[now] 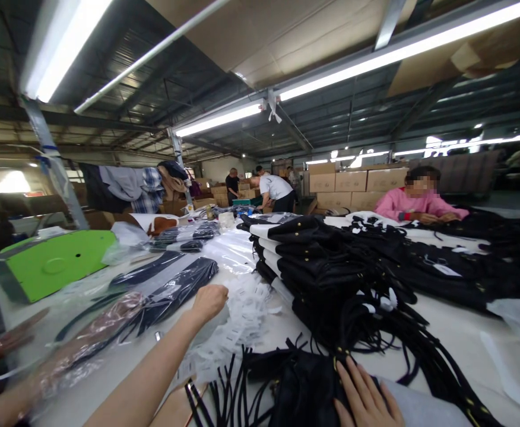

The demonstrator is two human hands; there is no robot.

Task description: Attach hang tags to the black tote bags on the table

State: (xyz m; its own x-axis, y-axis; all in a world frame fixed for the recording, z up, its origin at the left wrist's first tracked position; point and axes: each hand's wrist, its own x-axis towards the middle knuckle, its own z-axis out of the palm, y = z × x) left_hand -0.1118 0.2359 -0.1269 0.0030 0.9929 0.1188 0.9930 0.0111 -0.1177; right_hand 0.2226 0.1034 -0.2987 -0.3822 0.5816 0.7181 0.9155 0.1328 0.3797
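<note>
The left hand (pixel 209 301) reaches out across the table (pixel 460 332), its fingers curled together into a loose fist over a heap of small white tags (pixel 237 323). Whether those fingers pinch a tag cannot be told, since they are turned away from the camera. Just left of that hand lie dark straps in clear bags (pixel 171 293), and farther left sits a green box (pixel 50 264).

The right hand (pixel 367 397) lies flat at the lower edge of the view, fingers straight and slightly apart, pressing on a black garment (pixel 304 385) with black cords (pixel 224 391) spilling from it. It grips nothing; the palm simply rests on the cloth.

Beyond the garment rises a stack of folded black clothes (pixel 313 261) with white trim and brass studs. Across the table sits a person in pink (pixel 415 204), and cartons (pixel 353 181) stand behind
</note>
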